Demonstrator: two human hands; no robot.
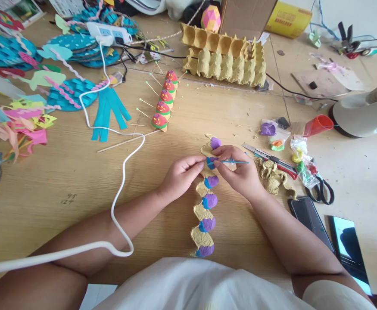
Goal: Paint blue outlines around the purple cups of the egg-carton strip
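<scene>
In the head view, a strip of egg carton (203, 212) lies lengthwise on the table in front of me. Purple and blue clay covers the right sides of its cups, though the farthest cup shows only purple. My left hand (183, 174) pinches the strip's left edge near the second cup from the far end. Between the closed fingers of my right hand (240, 172) is a thin blue stick-like tool (241, 162), its tip against the blue clay (210, 162) on that cup. My fingers partly cover this cup.
A finished-looking caterpillar strip (165, 103) stands farther back, with egg cartons (223, 64) behind it. To the right lie a utility knife (272, 160), scissors (323, 189), clay bags (300, 157) and a phone (311, 217). A white cable (123, 181) crosses my left forearm.
</scene>
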